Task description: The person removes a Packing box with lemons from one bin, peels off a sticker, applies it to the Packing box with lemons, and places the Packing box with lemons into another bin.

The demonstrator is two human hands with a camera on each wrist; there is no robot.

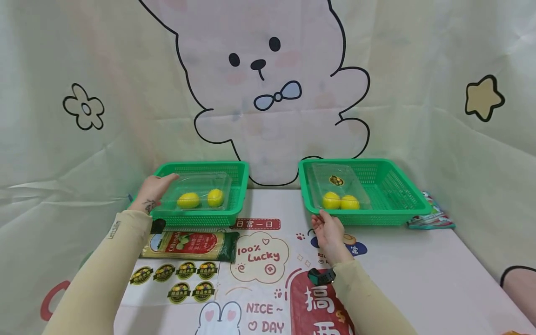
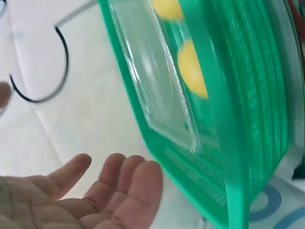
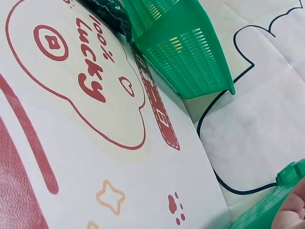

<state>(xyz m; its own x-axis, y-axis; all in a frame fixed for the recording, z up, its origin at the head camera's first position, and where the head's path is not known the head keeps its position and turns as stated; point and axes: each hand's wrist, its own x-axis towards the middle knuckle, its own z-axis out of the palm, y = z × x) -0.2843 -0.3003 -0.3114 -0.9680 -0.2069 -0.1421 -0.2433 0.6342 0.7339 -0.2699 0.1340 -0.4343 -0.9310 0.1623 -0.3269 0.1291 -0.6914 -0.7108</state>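
The left hand (image 1: pixel 154 190), fingers relaxed and apart, rests at the left basket's (image 1: pixel 234 171) far-left corner, touching the clear box (image 1: pixel 200 191) with 2 lemons. The right hand (image 1: pixel 328 231), open, sits just before the right basket (image 1: pixel 389 186).

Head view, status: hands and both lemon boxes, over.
Left hand open, at the left clear box in the left basket. Right hand open at the right basket front rim. Nothing blocking either box.
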